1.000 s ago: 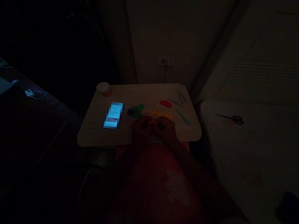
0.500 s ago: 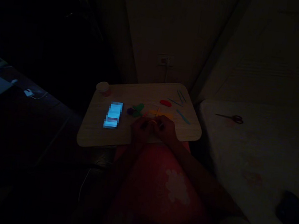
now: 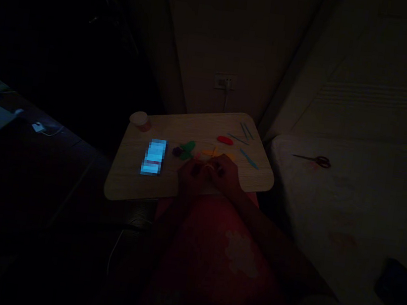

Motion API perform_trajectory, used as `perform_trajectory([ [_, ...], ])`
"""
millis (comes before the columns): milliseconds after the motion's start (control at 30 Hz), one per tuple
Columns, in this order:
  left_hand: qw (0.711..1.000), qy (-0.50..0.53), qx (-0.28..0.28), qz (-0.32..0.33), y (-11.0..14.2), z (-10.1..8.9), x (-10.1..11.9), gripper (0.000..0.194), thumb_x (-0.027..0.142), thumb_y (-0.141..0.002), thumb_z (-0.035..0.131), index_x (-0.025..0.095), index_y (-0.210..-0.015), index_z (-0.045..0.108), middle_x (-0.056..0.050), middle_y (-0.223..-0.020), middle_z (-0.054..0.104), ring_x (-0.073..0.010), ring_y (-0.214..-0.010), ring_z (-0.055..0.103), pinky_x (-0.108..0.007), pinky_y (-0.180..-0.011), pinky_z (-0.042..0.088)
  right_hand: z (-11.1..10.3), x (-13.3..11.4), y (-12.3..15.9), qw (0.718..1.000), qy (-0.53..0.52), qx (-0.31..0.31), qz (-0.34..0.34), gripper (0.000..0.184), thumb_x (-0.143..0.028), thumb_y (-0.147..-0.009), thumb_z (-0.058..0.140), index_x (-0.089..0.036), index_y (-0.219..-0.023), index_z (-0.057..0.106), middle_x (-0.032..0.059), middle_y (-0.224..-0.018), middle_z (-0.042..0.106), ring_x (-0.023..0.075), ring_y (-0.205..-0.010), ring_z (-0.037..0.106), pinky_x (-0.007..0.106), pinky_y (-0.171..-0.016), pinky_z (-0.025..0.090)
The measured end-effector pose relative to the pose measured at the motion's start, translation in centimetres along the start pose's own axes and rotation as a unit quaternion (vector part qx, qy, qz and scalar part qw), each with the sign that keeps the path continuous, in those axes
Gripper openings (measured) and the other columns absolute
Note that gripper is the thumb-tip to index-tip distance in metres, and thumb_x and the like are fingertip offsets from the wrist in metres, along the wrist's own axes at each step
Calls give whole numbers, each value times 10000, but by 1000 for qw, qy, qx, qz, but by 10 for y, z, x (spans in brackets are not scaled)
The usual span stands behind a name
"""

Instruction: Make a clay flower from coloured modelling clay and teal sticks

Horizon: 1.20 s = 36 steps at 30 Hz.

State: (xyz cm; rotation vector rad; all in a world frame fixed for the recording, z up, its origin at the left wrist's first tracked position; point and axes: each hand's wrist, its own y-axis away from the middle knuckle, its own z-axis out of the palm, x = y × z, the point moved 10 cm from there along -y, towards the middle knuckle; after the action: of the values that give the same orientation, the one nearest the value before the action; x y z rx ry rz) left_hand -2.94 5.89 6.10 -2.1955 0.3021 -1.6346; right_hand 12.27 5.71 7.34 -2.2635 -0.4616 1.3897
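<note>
Close together at the near edge of the small table (image 3: 127,185), both my hands have their fingers curled inward. Between the fingertips of my left hand (image 3: 190,175) and my right hand (image 3: 226,173) shows a small orange piece (image 3: 208,166), soft-looking like modelling clay. More orange pieces (image 3: 209,152) lie just beyond my fingers, partly hidden by my right hand. Left of them are a green leaf-like piece (image 3: 188,149) and a dark purple lump (image 3: 177,152). A red oblong piece (image 3: 225,140) rests farther back. The room is very dark, so finger detail is faint.
A lit phone (image 3: 155,156) lies on the table's left, with a paper cup (image 3: 140,120) behind it. Several thin blue tools (image 3: 248,158) lie at the right. Scissors (image 3: 320,161) rest on the pale bed (image 3: 350,202). A plugged wall socket (image 3: 225,81) is behind the table.
My right hand has shifted very slightly, with the fingers still at the orange piece. Everything else on the table stays where it was.
</note>
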Motion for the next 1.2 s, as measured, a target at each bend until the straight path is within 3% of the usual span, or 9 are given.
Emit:
perform_trajectory([
  [133, 1000, -13, 8, 7, -1, -1, 0, 131, 317, -825, 735, 190, -843, 707, -38, -851, 729, -192, -804, 683, -334, -833, 555, 0, -1, -1, 1000, 3, -7, 2, 176, -356, -937, 621, -235, -839, 703, 71, -852, 678, 229, -843, 615, 360, -781, 489],
  [267, 1000, 0, 2, 0, 0, 2, -3, 137, 313, -819, 739, 185, -850, 703, -42, -853, 724, -188, -792, 679, -309, -776, 556, -2, -4, -1, 1000, 8, -1, -2, 183, -328, -936, 614, -226, -804, 690, 69, -829, 667, 220, -812, 606, 350, -762, 484],
  [567, 999, 17, 23, -14, 0, -2, -7, 206, 382, -833, 742, 185, -849, 682, -44, -853, 707, -176, -787, 668, -281, -738, 550, 1, 5, 0, 1000, -19, 6, 11, 210, -388, -902, 643, -219, -1011, 700, 88, -972, 712, 224, -838, 640, 350, -775, 500],
  [767, 1000, -15, 2, 9, -1, 3, -2, 170, 348, -859, 721, 187, -907, 696, -54, -894, 718, -183, -816, 671, -285, -745, 552, 4, 12, 1, 999, -5, -6, 37, 242, -432, -932, 622, -218, -857, 706, 65, -839, 708, 197, -768, 629, 303, -696, 476],
  [967, 998, -39, -4, 40, -1, 3, 8, 99, 277, -878, 689, 186, -913, 707, -49, -908, 721, -184, -847, 681, -290, -775, 555, 3, 8, 0, 1000, -3, -8, 20, 296, -438, -929, 613, -203, -756, 664, 43, -737, 670, 171, -681, 587, 288, -646, 455],
  [1200, 996, -57, 3, 63, -1, 1, 7, 107, 299, -892, 684, 202, -914, 726, -46, -923, 723, -207, -920, 680, -340, -862, 554, 10, 3, 0, 998, -48, -36, 9, 257, -431, -926, 609, -197, -1003, 681, 74, -936, 736, 196, -808, 662, 295, -705, 494],
])
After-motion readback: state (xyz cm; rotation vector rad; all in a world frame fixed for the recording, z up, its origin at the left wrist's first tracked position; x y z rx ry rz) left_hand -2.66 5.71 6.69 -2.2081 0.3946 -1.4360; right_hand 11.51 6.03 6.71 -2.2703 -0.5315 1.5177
